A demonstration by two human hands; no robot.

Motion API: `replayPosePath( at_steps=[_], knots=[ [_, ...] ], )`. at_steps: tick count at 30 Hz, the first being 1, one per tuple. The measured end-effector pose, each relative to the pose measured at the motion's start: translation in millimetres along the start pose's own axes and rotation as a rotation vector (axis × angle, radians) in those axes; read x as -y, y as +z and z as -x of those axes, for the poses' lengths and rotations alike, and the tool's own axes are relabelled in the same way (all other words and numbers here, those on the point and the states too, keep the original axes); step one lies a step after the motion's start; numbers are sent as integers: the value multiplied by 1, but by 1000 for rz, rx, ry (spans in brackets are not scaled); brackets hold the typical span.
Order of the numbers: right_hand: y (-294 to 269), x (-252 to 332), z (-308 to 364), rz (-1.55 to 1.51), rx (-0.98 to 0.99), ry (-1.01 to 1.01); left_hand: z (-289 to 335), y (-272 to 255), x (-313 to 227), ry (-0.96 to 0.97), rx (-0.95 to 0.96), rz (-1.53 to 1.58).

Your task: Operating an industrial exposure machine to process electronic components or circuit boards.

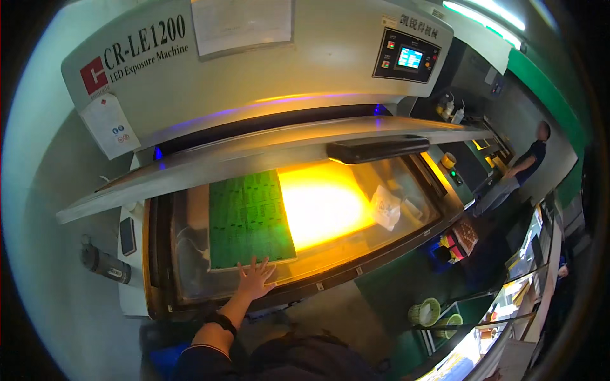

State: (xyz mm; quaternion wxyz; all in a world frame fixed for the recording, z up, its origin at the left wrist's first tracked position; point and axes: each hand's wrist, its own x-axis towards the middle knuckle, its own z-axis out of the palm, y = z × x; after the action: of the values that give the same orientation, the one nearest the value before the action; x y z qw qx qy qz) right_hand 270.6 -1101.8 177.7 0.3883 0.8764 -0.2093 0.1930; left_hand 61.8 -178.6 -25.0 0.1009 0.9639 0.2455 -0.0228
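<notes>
My left hand (255,279) lies with its fingers spread at the near edge of a green printed panel (249,219). Its fingertips touch or hover just over that edge; I cannot tell which. The panel lies flat on the glass bed (190,273) of a large exposure machine, left of a bright yellow-lit area (327,203). Above the bed, a metal-framed lid (241,162) with a black handle (378,150) is raised at a slant. A dark band (222,322) circles my left forearm. My right hand does not show.
A crumpled clear plastic piece (386,208) lies on the bed's right part. On the left ledge are a phone (128,236) and a dark bottle (105,263). Green baskets (424,312) stand at lower right. Another person (522,166) stands far right, beside a bench.
</notes>
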Motion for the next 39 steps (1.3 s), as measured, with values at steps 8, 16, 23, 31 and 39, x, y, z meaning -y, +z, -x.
replayPosePath(
  at_steps=[8, 16, 23, 31, 39],
  knots=[
    [-221, 89, 59, -790, -275, -237, -17, 21, 0, -34, -73, 2],
    [-290, 290, 13, -1444, -147, -847, -38, 23, -13, -101, -14, 61],
    [-355, 541, 51, -1325, -122, -1611, -45, -32, -35, -163, -25, 48],
    [-352, 675, 92, -1334, 8, -1747, -75, -363, -201, 256, -1166, -342],
    [-368, 694, 101, -1436, -54, -1703, -117, -383, -272, -135, -818, -327]
  ],
)
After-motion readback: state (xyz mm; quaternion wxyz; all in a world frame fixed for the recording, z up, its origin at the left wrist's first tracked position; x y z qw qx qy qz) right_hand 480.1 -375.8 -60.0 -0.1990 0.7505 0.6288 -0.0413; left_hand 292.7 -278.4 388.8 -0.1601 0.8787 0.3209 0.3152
